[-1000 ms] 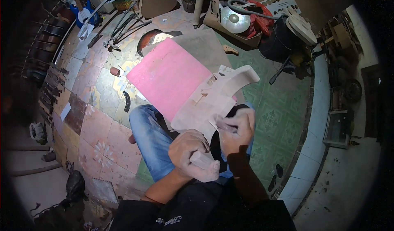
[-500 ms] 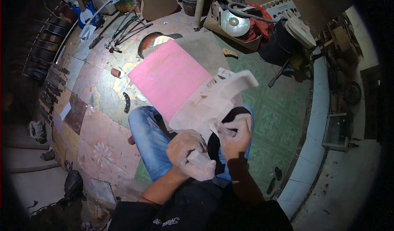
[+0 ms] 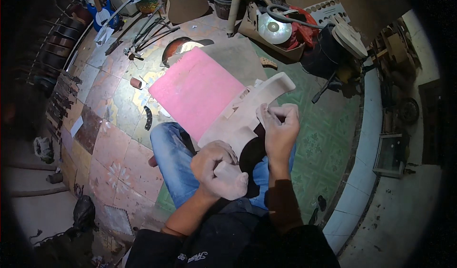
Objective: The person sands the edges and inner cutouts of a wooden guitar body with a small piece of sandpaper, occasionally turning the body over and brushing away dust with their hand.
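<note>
A pale, dusty electric guitar body [image 3: 233, 130] lies over my lap, one curved horn reaching to the upper right. Small cut-outs show in its top. My left hand [image 3: 214, 165] is closed around a blunt, pale end, apparently the body's near horn, its thumb along the near side. On the right, my right hand [image 3: 282, 132] is closed in a pinch by the inner curve of the far horn. Between its fingers is a small pale folded sheet [image 3: 262, 111], which looks like sandpaper. Both hands are coated with dust. Beneath the body's far edge lies a pink sheet [image 3: 195, 91].
Ahead on the tiled floor are a dark sunburst piece [image 3: 173, 49], a small brown cylinder [image 3: 135, 83] and a black curved strip [image 3: 148, 118]. Farther off stand an acoustic guitar body [image 3: 186, 3], a cardboard box [image 3: 281, 53], a black bucket [image 3: 321, 53] and a blue guitar [image 3: 102, 18].
My right hand has moved up and away from me, from near my left hand to beside the far horn, taking the pale sheet along. My left hand and the guitar body have shifted slightly.
</note>
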Motion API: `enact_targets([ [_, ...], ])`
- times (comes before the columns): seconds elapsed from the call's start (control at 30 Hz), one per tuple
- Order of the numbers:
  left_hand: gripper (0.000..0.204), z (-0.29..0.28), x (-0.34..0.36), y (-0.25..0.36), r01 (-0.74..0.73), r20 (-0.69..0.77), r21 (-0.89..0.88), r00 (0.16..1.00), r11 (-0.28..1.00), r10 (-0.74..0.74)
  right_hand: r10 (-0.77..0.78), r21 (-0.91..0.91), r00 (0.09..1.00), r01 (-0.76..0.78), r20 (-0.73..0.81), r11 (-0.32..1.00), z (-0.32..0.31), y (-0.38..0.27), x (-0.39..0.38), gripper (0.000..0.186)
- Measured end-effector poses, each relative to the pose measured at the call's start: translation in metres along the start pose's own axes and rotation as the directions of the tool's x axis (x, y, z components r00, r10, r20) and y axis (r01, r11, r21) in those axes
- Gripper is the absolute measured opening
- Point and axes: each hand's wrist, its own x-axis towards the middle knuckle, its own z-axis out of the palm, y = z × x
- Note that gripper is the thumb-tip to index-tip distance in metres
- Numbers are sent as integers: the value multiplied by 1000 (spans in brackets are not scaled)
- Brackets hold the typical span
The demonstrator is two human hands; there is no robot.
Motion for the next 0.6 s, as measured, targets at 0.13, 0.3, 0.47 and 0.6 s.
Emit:
enact_targets([
  [0.13, 42, -4, 2, -2, -9, -43, -13, 999, 1000, 9, -116, -32, 991, 119, 74, 992, -9, 1, -9, 26],
  [0.3, 41, 1, -1, -2, -70, 34, 3, 997, 998, 70, -117, -95, 993, 119, 23, 988, -9, 5, 3, 29],
  [0.47, 40, 0, -9, -1, -63, 13, -39, 998, 997, 64, -151, -96, 988, 153, 32, 983, -15, 1, 7, 29],
  [0.6, 40, 2, -8, 0, -52, 29, -31, 998, 998, 53, -205, -132, 969, 222, 135, 966, -20, 1, -19, 28],
])
